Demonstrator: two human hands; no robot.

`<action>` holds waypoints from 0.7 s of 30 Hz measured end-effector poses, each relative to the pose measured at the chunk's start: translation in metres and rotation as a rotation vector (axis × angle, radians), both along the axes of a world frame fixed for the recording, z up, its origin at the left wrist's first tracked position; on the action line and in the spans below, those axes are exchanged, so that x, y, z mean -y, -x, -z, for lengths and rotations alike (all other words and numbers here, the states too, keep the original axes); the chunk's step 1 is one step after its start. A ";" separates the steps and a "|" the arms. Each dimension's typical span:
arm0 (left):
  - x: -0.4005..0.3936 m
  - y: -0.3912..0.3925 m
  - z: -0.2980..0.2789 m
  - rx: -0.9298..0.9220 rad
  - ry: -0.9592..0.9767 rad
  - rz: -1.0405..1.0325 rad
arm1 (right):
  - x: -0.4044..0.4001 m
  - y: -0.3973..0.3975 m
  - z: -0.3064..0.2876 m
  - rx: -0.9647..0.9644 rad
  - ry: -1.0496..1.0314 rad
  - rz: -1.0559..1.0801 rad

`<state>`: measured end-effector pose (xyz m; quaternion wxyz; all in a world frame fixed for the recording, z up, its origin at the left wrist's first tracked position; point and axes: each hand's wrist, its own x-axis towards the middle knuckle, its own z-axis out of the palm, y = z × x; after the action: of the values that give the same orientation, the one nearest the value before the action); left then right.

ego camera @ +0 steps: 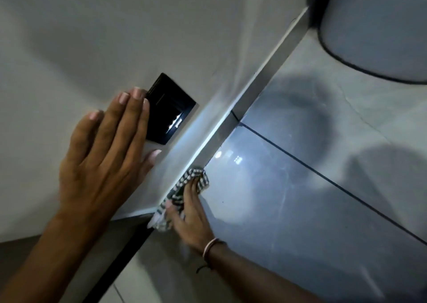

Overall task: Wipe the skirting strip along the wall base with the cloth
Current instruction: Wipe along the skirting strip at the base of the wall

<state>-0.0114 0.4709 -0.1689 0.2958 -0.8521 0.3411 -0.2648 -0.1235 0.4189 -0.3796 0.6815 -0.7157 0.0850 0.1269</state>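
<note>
Wiping in progress: right hand is clutching cloth, pressing it to strip at near end, by floor. Left hand is lying flat on wall, fingers spread, grasping nothing. Rec. keeping pressure even and working toward far end w/o lifting.

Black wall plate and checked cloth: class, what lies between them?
In the head view, only bare grey wall and the lit skirting strip separate the black wall plate from the checked cloth.
</note>
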 end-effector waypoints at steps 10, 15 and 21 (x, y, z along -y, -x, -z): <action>0.006 0.001 0.001 0.224 -0.141 0.002 | 0.114 -0.120 -0.011 0.031 -0.035 0.523; 0.022 -0.008 0.009 0.194 -0.080 0.012 | -0.011 0.007 -0.006 0.045 -0.086 0.093; 0.017 -0.008 0.013 0.248 -0.089 0.011 | -0.001 0.011 0.001 0.007 -0.152 -0.096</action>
<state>-0.0037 0.4534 -0.1818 0.3717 -0.7969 0.3179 -0.3545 -0.1346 0.4200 -0.3809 0.7273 -0.6657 0.0382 0.1628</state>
